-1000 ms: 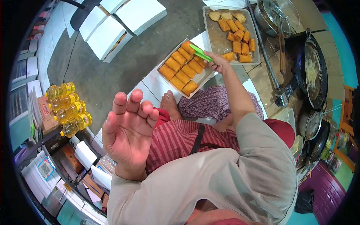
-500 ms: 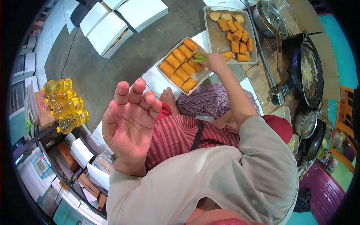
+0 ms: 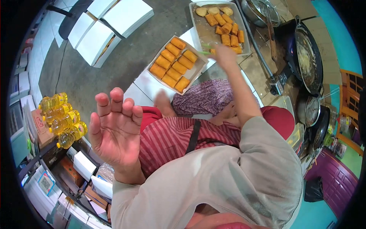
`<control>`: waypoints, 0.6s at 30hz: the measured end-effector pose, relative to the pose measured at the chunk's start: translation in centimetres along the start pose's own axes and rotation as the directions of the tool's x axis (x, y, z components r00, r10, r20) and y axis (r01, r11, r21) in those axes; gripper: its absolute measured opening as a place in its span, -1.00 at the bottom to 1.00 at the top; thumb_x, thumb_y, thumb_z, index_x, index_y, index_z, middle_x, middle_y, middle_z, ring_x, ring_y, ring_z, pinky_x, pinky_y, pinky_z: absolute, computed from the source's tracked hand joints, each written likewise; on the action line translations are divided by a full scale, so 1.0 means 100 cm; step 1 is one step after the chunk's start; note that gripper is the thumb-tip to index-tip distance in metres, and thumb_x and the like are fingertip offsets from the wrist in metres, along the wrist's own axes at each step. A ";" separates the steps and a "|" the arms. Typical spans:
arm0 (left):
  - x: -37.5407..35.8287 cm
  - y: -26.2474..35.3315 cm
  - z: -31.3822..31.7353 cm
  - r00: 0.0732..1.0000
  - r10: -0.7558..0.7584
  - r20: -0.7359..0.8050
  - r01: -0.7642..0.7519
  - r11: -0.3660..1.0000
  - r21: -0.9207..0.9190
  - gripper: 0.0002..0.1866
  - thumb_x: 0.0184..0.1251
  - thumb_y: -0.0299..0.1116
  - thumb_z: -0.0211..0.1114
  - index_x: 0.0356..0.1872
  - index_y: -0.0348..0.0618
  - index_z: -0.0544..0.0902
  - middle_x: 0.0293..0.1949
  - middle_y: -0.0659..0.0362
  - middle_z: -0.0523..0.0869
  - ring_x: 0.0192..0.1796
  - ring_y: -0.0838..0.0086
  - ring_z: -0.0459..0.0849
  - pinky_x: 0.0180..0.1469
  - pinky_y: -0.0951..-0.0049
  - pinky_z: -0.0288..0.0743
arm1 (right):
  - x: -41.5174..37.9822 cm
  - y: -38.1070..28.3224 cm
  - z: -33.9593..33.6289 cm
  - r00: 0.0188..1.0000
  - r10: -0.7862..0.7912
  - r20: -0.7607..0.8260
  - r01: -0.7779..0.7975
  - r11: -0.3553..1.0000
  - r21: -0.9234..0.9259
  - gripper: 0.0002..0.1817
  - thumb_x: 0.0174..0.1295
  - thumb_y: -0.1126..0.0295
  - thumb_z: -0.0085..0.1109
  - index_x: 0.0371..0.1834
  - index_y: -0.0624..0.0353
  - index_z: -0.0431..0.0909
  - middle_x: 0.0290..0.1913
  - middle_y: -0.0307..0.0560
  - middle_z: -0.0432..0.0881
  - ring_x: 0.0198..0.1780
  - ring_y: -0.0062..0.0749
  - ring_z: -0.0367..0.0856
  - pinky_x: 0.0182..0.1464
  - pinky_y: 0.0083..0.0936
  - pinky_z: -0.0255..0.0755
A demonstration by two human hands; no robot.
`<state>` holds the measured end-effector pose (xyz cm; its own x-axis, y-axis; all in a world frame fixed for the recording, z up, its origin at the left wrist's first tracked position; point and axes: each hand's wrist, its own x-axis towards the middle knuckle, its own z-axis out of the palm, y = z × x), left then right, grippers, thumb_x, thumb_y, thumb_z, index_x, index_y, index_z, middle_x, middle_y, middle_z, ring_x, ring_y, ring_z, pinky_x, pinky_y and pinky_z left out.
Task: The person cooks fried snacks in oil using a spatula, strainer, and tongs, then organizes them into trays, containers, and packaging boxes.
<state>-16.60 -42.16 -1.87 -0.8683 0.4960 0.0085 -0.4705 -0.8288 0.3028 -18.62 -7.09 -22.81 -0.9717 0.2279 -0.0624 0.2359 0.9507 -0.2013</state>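
Observation:
My left hand (image 3: 119, 131) is raised with its palm towards me, fingers apart and slightly bent, holding nothing. My right hand (image 3: 225, 57) is blurred and reaches over the near edge of a plastic tray (image 3: 200, 38). Slender green things (image 3: 206, 49) stick out from its fingers towards the left; their kind is too smeared to make out. In the tray lie golden fried rolls (image 3: 225, 40) and several pale round slices (image 3: 213, 10). Left of the right hand, an open white cardboard box (image 3: 198, 71) holds rows of fried rolls (image 3: 167, 58).
White boxes (image 3: 127, 15) are stacked at the upper left. Bottles of yellow oil (image 3: 71, 134) stand at the left. On the right are a wok of oil (image 3: 307, 57), a metal bowl (image 3: 253, 13) and a metal pipe (image 3: 253, 42). My bare foot (image 3: 164, 103) is close to the roll box.
My right hand has left the edge of the roll box and moved to the tray, still with the green things. My left hand stays raised. The whole view has shifted slightly.

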 end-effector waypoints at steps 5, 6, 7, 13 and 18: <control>0.004 -0.004 0.001 1.000 -0.023 0.010 0.022 1.000 0.016 -0.63 0.47 -0.20 -0.03 0.18 -0.14 0.40 0.20 0.00 0.37 0.16 0.18 0.45 0.29 0.08 0.33 | 0.028 0.095 -0.003 0.979 -0.113 0.167 0.172 0.901 -0.397 -0.62 0.03 0.17 0.33 -0.06 -0.05 0.56 -0.22 -0.08 0.63 -0.13 -0.15 0.64 -0.13 -0.26 0.52; 0.004 -0.005 0.001 1.000 -0.023 0.008 0.023 1.000 0.017 -0.63 0.47 -0.20 -0.03 0.18 -0.14 0.40 0.20 0.00 0.38 0.16 0.17 0.45 0.29 0.08 0.33 | 0.031 0.100 0.000 0.954 -0.199 0.226 0.280 0.860 -0.426 -0.68 0.04 0.22 0.32 -0.13 0.00 0.57 -0.23 -0.08 0.63 -0.15 -0.14 0.64 -0.13 -0.26 0.53; 0.006 -0.006 0.002 1.000 -0.021 0.005 0.021 1.000 0.019 -0.62 0.47 -0.20 -0.03 0.19 -0.14 0.40 0.20 0.00 0.38 0.16 0.17 0.45 0.29 0.08 0.33 | 0.037 0.106 0.009 0.950 -0.229 0.212 0.302 0.846 -0.439 -0.69 0.06 0.20 0.30 -0.14 0.01 0.56 -0.24 -0.07 0.63 -0.15 -0.15 0.65 -0.13 -0.26 0.53; 0.011 -0.014 0.004 0.999 -0.020 -0.029 0.021 0.999 0.050 -0.61 0.47 -0.20 -0.05 0.20 -0.15 0.40 0.23 -0.03 0.38 0.17 0.17 0.46 0.28 0.08 0.35 | 0.046 0.098 0.038 0.965 0.024 0.262 0.053 0.957 -0.284 -0.55 0.08 -0.05 0.23 -0.15 0.06 0.60 -0.28 -0.04 0.66 -0.21 -0.21 0.64 -0.20 -0.29 0.52; 0.016 -0.018 0.006 0.999 -0.038 -0.036 0.041 0.997 0.065 -0.61 0.47 -0.19 -0.05 0.20 -0.15 0.40 0.22 -0.01 0.38 0.16 0.18 0.46 0.28 0.09 0.35 | 0.049 0.102 0.018 0.833 0.375 0.408 -0.515 0.795 0.321 -0.39 0.08 -0.26 0.11 -0.32 0.14 0.68 -0.41 -0.13 0.66 -0.51 -0.43 0.58 -0.47 -0.46 0.46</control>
<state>-16.99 -39.71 -1.88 -0.8548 0.5176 -0.0377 -0.4942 -0.7896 0.3638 -20.98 3.35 -26.92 -0.7151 0.4603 -0.5261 0.6923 0.5704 -0.4420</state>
